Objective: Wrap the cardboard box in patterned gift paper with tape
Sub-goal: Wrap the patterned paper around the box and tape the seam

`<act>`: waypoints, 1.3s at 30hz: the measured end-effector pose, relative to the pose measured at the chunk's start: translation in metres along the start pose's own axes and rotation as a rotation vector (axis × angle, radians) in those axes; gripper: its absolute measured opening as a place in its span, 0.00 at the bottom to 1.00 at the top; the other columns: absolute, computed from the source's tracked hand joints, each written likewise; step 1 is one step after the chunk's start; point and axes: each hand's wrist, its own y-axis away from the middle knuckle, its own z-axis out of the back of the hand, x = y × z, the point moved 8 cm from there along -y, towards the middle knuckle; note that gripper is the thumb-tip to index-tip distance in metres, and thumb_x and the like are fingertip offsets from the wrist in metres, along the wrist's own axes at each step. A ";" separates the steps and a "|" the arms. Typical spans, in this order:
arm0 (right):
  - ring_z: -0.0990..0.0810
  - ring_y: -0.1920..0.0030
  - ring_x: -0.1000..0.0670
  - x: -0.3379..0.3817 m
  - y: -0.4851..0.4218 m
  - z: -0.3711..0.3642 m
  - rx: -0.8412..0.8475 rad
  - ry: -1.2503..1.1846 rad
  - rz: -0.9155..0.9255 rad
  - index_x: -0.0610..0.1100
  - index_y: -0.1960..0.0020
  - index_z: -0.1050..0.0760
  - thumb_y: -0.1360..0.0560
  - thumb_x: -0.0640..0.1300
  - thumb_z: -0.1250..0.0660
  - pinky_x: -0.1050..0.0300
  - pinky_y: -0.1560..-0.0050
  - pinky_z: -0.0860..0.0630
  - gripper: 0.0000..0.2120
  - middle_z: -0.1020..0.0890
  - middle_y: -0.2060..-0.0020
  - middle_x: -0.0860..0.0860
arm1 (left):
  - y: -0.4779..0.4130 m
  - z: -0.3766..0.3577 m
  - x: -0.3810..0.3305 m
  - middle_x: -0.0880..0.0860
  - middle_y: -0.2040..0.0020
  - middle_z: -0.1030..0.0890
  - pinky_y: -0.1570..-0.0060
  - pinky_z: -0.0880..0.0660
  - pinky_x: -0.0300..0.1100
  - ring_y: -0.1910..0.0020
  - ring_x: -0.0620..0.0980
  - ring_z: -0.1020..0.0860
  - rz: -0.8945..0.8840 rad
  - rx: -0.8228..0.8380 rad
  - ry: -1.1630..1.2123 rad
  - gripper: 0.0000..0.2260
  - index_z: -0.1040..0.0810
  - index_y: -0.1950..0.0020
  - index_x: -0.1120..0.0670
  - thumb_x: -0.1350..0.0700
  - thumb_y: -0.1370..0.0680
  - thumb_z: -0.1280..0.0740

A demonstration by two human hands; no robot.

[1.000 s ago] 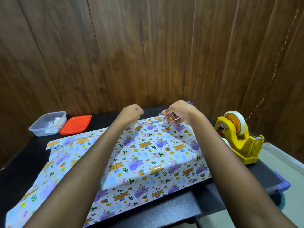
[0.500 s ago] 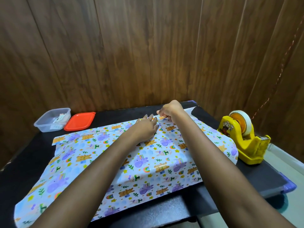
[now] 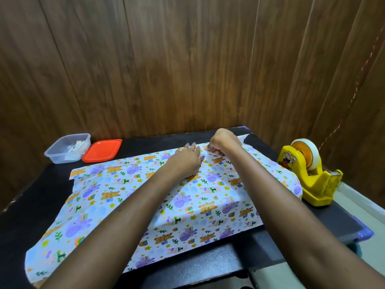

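Gift paper [image 3: 183, 207] under flat left hand [image 3: 186, 160]; right hand [image 3: 221, 142] fisted at edge

I see the animal-print paper [image 3: 208, 197] pattern-up, flat at left, humped over something boxy at right; the tape [image 3: 312, 155] roll stands near its right edge.

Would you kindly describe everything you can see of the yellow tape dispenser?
The yellow tape dispenser looks like moulded plastic, with a cartoon sticker on its side. An upright tape roll, whitish with an orange core, sits in its cradle; the cutter end points right. It stands upright on the black table, at the right, close beside the gift paper; contact between them is unclear.
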 end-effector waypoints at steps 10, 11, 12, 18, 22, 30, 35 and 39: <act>0.30 0.73 0.50 -0.029 0.008 0.001 0.303 0.241 -0.158 0.39 0.74 0.30 0.21 0.60 0.43 0.57 0.67 0.33 0.30 0.26 0.83 0.47 | -0.001 -0.001 0.001 0.57 0.22 0.54 0.26 0.50 0.50 0.24 0.54 0.54 -0.007 0.000 -0.017 0.23 0.52 0.23 0.60 0.53 0.16 0.54; 0.33 0.74 0.51 -0.032 0.008 -0.001 0.345 0.207 -0.173 0.39 0.73 0.30 0.20 0.57 0.44 0.58 0.68 0.35 0.30 0.27 0.83 0.47 | -0.001 -0.001 0.000 0.57 0.23 0.54 0.26 0.50 0.50 0.24 0.54 0.54 -0.012 -0.001 -0.020 0.23 0.52 0.23 0.60 0.53 0.16 0.54; 0.34 0.75 0.52 -0.034 0.009 0.001 0.363 0.168 -0.175 0.38 0.73 0.30 0.20 0.55 0.44 0.58 0.69 0.36 0.29 0.28 0.83 0.47 | 0.000 0.000 -0.001 0.57 0.23 0.55 0.26 0.50 0.50 0.24 0.54 0.54 -0.018 -0.004 -0.018 0.23 0.52 0.23 0.60 0.53 0.16 0.54; 0.35 0.74 0.57 -0.043 0.014 0.008 0.308 -0.216 -0.115 0.40 0.66 0.32 0.21 0.39 0.41 0.66 0.74 0.40 0.14 0.32 0.84 0.51 | 0.004 0.012 0.006 0.60 0.29 0.34 0.37 0.33 0.49 0.32 0.58 0.34 0.035 -0.069 0.098 0.17 0.32 0.33 0.62 0.55 0.17 0.49; 0.27 0.76 0.53 -0.060 0.034 0.044 0.080 -0.556 0.069 0.38 0.63 0.30 0.22 0.38 0.39 0.63 0.72 0.35 0.11 0.25 0.71 0.45 | 0.011 0.037 -0.008 0.56 0.48 0.22 0.58 0.31 0.45 0.50 0.55 0.25 0.035 -0.304 0.277 0.10 0.25 0.53 0.60 0.58 0.21 0.44; 0.23 0.45 0.39 -0.221 0.047 0.135 -0.437 -0.082 -0.177 0.41 0.51 0.23 0.26 0.47 0.37 0.51 0.50 0.29 0.11 0.20 0.48 0.41 | 0.019 0.059 -0.133 0.55 0.49 0.19 0.50 0.28 0.45 0.48 0.53 0.22 -0.248 -0.329 0.668 0.10 0.20 0.50 0.57 0.58 0.22 0.41; 0.25 0.41 0.41 -0.269 0.048 0.128 -0.190 -0.211 -0.207 0.32 0.37 0.27 0.23 0.48 0.35 0.53 0.49 0.29 0.22 0.24 0.39 0.40 | 0.015 0.055 -0.188 0.52 0.48 0.18 0.48 0.25 0.47 0.48 0.50 0.22 -0.346 -0.279 0.668 0.11 0.20 0.46 0.54 0.57 0.22 0.40; 0.26 0.37 0.38 -0.274 0.047 0.124 -0.140 -0.542 -0.182 0.33 0.33 0.31 0.28 0.45 0.28 0.44 0.36 0.29 0.28 0.27 0.35 0.39 | 0.015 0.052 -0.203 0.52 0.48 0.18 0.48 0.25 0.48 0.48 0.50 0.22 -0.361 -0.265 0.642 0.11 0.19 0.46 0.54 0.56 0.22 0.40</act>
